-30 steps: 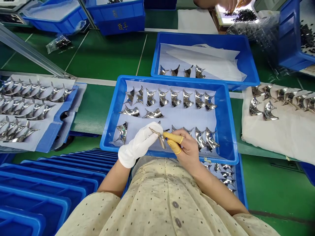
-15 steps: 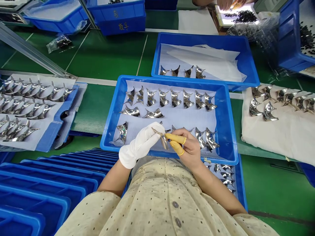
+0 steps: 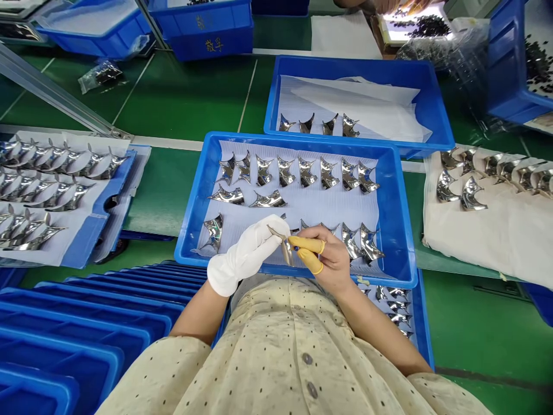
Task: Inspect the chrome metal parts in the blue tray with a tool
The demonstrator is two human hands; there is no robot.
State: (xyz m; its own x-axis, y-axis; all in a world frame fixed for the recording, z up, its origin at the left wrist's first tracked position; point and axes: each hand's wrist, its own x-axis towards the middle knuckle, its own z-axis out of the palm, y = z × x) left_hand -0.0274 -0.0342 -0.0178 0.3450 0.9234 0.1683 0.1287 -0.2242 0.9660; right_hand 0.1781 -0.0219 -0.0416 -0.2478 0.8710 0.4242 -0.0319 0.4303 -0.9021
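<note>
1. Plainly, the green desk (image 3: 203,92) is carrying most of what is showing, with trays and metal pieces spreading across the view.
2. Stacked blue trays (image 3: 86,346) are filling the lower left, their rims overlapping.
3. The front tray (image 3: 400,219) is sitting before the person; eight shiny pieces (image 3: 307,173) are lining its far side, two are lying crosswise below them at the left, and more are forming a near row, partly hidden by the hands.
4. The rear tray (image 3: 349,64) is standing just beyond, holding loose white sheets (image 3: 371,104) and four pieces near its closer edge.
5. Pale cloth (image 3: 496,248) is bearing more pieces at the right, while white paper (image 3: 80,225) is bearing three rows at the left.
6. The left hand (image 3: 248,251), wearing a white glove, is gripping the held metal piece (image 3: 286,253) above the near side of the front tray.
7. The right hand (image 3: 330,259), wearing yellow finger covers (image 3: 311,261), is pinching a blue bit (image 3: 296,248) against that piece; the bit is showing too small to identify.
8. Another person's hands (image 3: 401,6) are working above tiny black parts (image 3: 432,26) at the top right.
</note>
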